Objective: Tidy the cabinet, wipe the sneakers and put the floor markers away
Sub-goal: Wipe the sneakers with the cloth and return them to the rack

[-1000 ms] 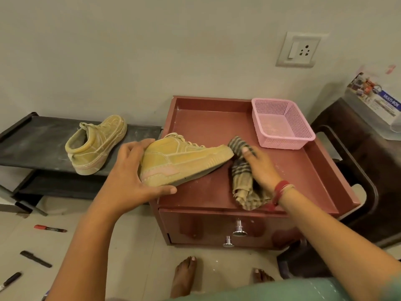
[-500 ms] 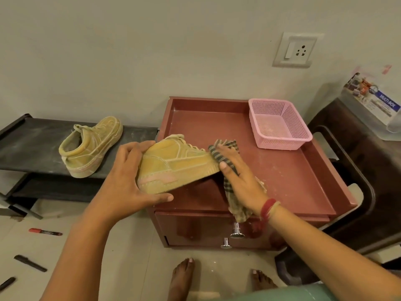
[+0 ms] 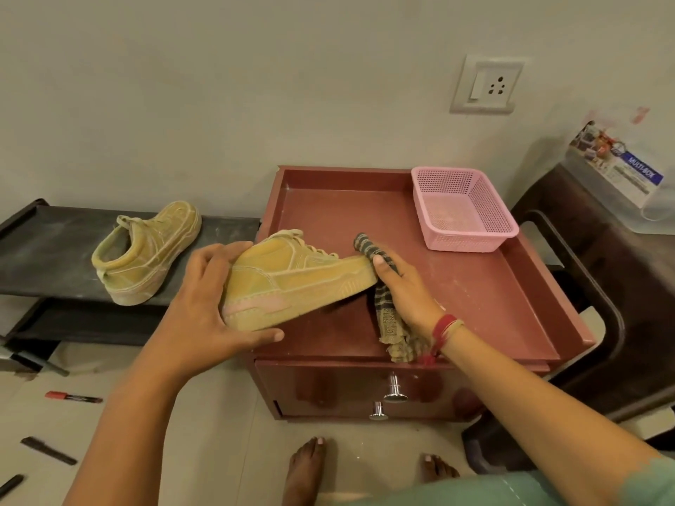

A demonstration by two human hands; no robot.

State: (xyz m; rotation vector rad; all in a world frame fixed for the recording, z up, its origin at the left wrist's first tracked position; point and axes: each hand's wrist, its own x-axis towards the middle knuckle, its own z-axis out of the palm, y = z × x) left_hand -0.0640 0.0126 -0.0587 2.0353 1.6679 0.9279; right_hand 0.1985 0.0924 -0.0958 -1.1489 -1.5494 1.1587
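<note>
Left hand [image 3: 204, 308]: grip clamped on the heel of the sneaker [image 3: 292, 283], fingers over the back, thumb along the sole edge.
Sneaker: tan, laced, toe pointing right and tilted a little up; heel end juts past the cabinet's left front corner, toe over the top. Cannot tell whether the sole touches.
Right hand [image 3: 405, 297]: grip closed round the cloth [image 3: 389, 323], thumb tip against the sneaker's toe.
Cloth: striped, bunched at the toe, one end poking up past the fingers, the tail trailing to the surface's front edge.
Cabinet [image 3: 475, 304]: reddish, raised rim, two metal knobs [image 3: 393, 388] on the front.
Basket [image 3: 461, 243]: pink mesh, back right corner of the surface, well apart from the sneaker.
Second sneaker [image 3: 146, 257]: upright on the black shelf [image 3: 47, 250] left of the cabinet, heel toward the camera.
Floor markers: red-capped marker [image 3: 73, 397], black marker [image 3: 49, 451], and a third marker [image 3: 11, 483] cut off by the frame edge, all on the floor at lower left.
Bare feet [image 3: 305, 465]: on the floor in front of the cabinet.
</note>
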